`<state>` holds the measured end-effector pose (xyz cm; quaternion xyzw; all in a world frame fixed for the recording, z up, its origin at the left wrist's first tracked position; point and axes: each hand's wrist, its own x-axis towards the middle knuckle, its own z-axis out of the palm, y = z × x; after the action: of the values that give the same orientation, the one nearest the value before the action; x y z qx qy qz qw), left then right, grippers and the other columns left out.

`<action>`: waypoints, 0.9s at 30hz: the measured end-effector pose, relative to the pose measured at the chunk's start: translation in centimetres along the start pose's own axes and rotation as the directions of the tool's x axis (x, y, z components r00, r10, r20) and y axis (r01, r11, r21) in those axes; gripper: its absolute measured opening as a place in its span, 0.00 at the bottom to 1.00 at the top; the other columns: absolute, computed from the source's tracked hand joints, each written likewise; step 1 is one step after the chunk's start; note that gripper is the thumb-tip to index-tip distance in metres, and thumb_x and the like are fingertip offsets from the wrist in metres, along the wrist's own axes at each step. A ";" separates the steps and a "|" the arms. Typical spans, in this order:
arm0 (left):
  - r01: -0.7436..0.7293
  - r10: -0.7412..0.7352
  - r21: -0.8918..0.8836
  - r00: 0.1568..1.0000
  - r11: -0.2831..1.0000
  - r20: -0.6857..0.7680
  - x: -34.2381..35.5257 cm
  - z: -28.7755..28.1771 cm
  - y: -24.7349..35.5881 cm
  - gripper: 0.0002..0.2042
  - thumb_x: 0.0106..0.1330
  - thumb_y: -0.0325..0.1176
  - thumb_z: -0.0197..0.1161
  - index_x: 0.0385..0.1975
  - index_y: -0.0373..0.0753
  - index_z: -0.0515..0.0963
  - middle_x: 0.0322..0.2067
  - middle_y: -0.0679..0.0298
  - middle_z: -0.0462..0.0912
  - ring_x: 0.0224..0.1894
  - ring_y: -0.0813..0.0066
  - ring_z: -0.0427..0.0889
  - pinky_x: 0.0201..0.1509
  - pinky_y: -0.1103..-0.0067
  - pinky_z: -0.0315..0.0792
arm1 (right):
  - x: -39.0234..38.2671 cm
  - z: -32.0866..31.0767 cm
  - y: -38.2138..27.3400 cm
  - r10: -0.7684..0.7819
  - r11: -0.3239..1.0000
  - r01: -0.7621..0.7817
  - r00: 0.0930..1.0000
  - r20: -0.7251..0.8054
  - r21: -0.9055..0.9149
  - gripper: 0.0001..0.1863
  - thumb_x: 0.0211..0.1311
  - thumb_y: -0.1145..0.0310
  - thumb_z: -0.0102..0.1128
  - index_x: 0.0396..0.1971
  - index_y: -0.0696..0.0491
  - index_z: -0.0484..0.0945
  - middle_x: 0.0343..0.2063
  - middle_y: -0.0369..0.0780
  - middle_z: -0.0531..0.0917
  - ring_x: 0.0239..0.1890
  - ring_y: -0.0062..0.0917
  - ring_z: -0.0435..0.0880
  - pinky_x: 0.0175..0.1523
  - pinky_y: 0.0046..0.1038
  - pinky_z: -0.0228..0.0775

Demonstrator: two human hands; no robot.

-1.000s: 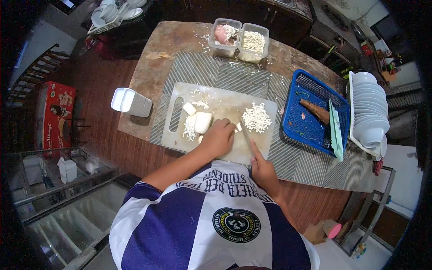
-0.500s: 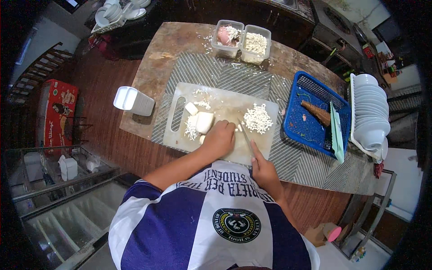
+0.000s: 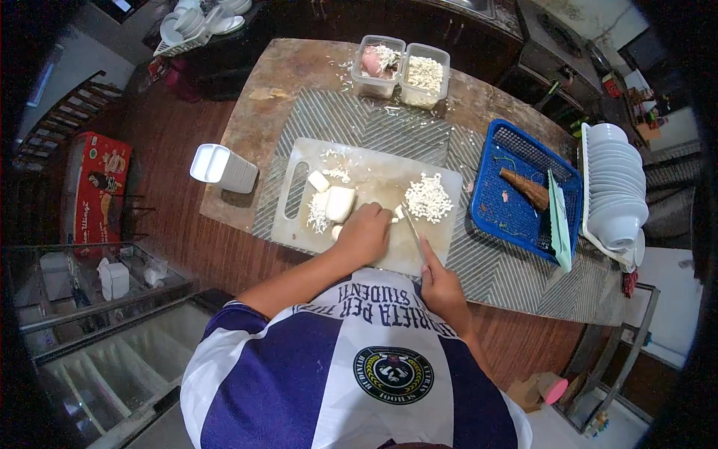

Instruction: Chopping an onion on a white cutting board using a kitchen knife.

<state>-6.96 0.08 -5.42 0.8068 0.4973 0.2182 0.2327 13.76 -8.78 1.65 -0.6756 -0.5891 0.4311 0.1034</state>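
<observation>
At the near edge of the desk, a person in a blue-and-white striped shirt leans over a pale cutting board. Right hand: clenched around the handle of a knife, whose narrow blade runs forward and to the left across the board. Left hand: curled knuckles-up on the board, pressing down on a small white piece that touches the blade tip; whether the fingers pinch it cannot be told.

Just left of that hand lie larger white blocks of the same food, with a scatter of fine shreds beside them. Right of the blade sits a heap of chopped white bits, still on the board. The board rests on a grey chevron-patterned mat that covers most of the desk.

Off the left edge of the desk stands a white ribbed container. To the right of the board is a blue plastic basket holding a brown cone-shaped item and a green flat item. Beyond it, a rack of stacked white plates.

At the far edge stand two clear tubs, touching side by side, the left with pinkish contents, the right with white shreds.
</observation>
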 end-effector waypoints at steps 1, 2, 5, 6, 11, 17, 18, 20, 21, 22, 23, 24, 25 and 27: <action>0.002 -0.002 -0.012 1.000 1.000 -0.006 0.1 -0.2 0.2 0.11 0.60 0.25 0.64 0.43 0.36 0.80 0.37 0.51 0.78 0.43 0.48 0.79 0.47 0.60 0.76 | 0.0 0.0 -0.1 0.000 1.000 0.000 1.000 -0.001 0.000 0.31 0.75 0.69 0.48 0.76 0.41 0.60 0.23 0.60 0.80 0.26 0.55 0.83 0.37 0.46 0.74; 0.004 -0.005 -0.025 1.000 1.000 -0.012 0.1 -0.3 0.3 0.11 0.60 0.25 0.64 0.43 0.36 0.80 0.38 0.51 0.78 0.44 0.48 0.79 0.48 0.60 0.76 | 0.0 -0.1 -0.2 0.031 0.999 -0.030 0.999 0.026 -0.022 0.31 0.75 0.69 0.48 0.76 0.40 0.61 0.23 0.60 0.80 0.28 0.55 0.83 0.37 0.47 0.74; 0.030 -0.033 -0.062 0.998 0.998 -0.049 0.1 -0.4 0.3 0.12 0.62 0.26 0.64 0.45 0.35 0.79 0.40 0.50 0.78 0.46 0.48 0.79 0.50 0.61 0.76 | 0.2 0.2 0.3 0.016 0.999 -0.014 0.999 0.050 -0.046 0.31 0.74 0.69 0.48 0.76 0.40 0.61 0.25 0.60 0.80 0.29 0.57 0.83 0.39 0.48 0.74; 0.029 -0.032 -0.062 0.998 0.998 -0.049 0.2 -0.3 0.3 0.12 0.62 0.26 0.64 0.45 0.35 0.79 0.40 0.50 0.78 0.46 0.48 0.79 0.50 0.61 0.76 | 0.3 0.4 0.5 -0.030 0.998 0.032 0.998 0.049 -0.048 0.31 0.74 0.69 0.48 0.76 0.39 0.61 0.25 0.61 0.81 0.30 0.57 0.83 0.39 0.48 0.74; 0.069 -0.074 -0.081 0.995 0.994 -0.063 0.1 -0.6 0.6 0.12 0.65 0.29 0.64 0.47 0.33 0.79 0.45 0.49 0.78 0.47 0.48 0.79 0.51 0.62 0.76 | 0.4 0.3 -0.1 -0.024 0.999 0.024 0.999 0.024 -0.022 0.31 0.73 0.69 0.49 0.76 0.39 0.62 0.27 0.61 0.81 0.31 0.58 0.83 0.41 0.49 0.74; 0.111 -0.111 0.005 0.993 0.994 0.036 0.7 -0.6 0.5 0.12 0.62 0.27 0.64 0.44 0.33 0.77 0.43 0.50 0.76 0.47 0.48 0.78 0.50 0.60 0.76 | 0.5 0.7 0.3 -0.026 1.000 0.026 1.000 0.000 0.005 0.31 0.74 0.69 0.49 0.76 0.40 0.62 0.25 0.61 0.80 0.29 0.57 0.83 0.39 0.47 0.75; 0.109 -0.109 0.005 0.993 0.994 0.036 0.9 -0.6 0.6 0.12 0.62 0.27 0.64 0.44 0.33 0.77 0.43 0.50 0.76 0.47 0.48 0.78 0.50 0.60 0.76 | 0.5 0.8 0.3 -0.024 1.000 0.024 1.000 0.003 0.004 0.31 0.74 0.69 0.49 0.76 0.40 0.62 0.24 0.60 0.80 0.29 0.56 0.83 0.39 0.46 0.75; 0.127 -0.127 0.007 0.990 0.992 0.056 1.1 -0.7 0.7 0.10 0.61 0.27 0.64 0.41 0.34 0.76 0.41 0.49 0.76 0.45 0.46 0.78 0.50 0.59 0.75 | 0.5 0.9 0.4 -0.034 0.999 0.034 0.999 -0.008 0.008 0.31 0.74 0.69 0.49 0.76 0.39 0.62 0.23 0.60 0.80 0.28 0.56 0.83 0.38 0.45 0.75; 0.125 -0.125 0.008 0.991 0.992 0.056 1.1 -0.7 0.7 0.10 0.61 0.27 0.64 0.41 0.34 0.76 0.41 0.49 0.76 0.45 0.46 0.78 0.50 0.59 0.75 | 0.5 0.9 0.4 -0.042 0.999 0.043 0.999 -0.018 0.012 0.31 0.74 0.69 0.49 0.76 0.39 0.61 0.23 0.60 0.80 0.28 0.56 0.83 0.38 0.44 0.75; 0.111 -0.111 0.010 0.992 0.994 0.053 1.0 -0.7 0.6 0.11 0.60 0.28 0.64 0.40 0.32 0.75 0.41 0.47 0.75 0.46 0.46 0.78 0.50 0.58 0.75 | 0.5 0.8 0.4 -0.042 0.999 0.042 0.999 -0.021 0.013 0.31 0.74 0.69 0.49 0.76 0.39 0.61 0.23 0.60 0.80 0.28 0.56 0.83 0.38 0.44 0.75; 0.096 -0.097 0.013 0.994 0.995 0.050 1.0 -0.7 0.5 0.11 0.59 0.28 0.63 0.39 0.30 0.74 0.41 0.45 0.75 0.46 0.45 0.77 0.49 0.57 0.76 | 0.5 0.8 0.4 -0.039 0.999 0.040 0.999 -0.026 0.015 0.31 0.74 0.69 0.49 0.76 0.39 0.61 0.23 0.60 0.79 0.27 0.55 0.83 0.38 0.44 0.75; 0.093 -0.094 0.013 0.994 0.996 0.051 1.0 -0.8 0.5 0.11 0.59 0.28 0.63 0.39 0.30 0.74 0.41 0.45 0.75 0.46 0.45 0.77 0.49 0.57 0.76 | 0.5 0.8 0.4 -0.037 0.999 0.038 0.999 -0.031 0.017 0.31 0.74 0.69 0.49 0.76 0.39 0.62 0.22 0.59 0.79 0.27 0.55 0.83 0.38 0.44 0.75; 0.092 -0.093 0.016 0.995 0.996 0.047 1.0 -0.9 0.6 0.12 0.59 0.28 0.63 0.39 0.30 0.73 0.41 0.45 0.74 0.45 0.45 0.77 0.49 0.57 0.75 | 0.5 0.7 0.4 -0.036 0.999 0.037 0.999 -0.034 0.017 0.31 0.74 0.69 0.49 0.76 0.39 0.62 0.22 0.59 0.79 0.27 0.55 0.83 0.38 0.44 0.75; 0.089 -0.090 0.019 0.995 0.996 0.043 1.0 -0.9 0.6 0.12 0.59 0.28 0.63 0.39 0.30 0.73 0.41 0.45 0.74 0.45 0.45 0.77 0.49 0.57 0.75 | 0.6 0.7 0.7 -0.009 1.000 0.009 1.000 0.015 0.012 0.34 0.73 0.69 0.49 0.77 0.35 0.57 0.25 0.59 0.82 0.31 0.58 0.83 0.40 0.56 0.74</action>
<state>-6.66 0.87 -4.28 0.7903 0.5294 0.1856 0.2463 13.68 -8.67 0.49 -0.6692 -0.5901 0.4393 0.1049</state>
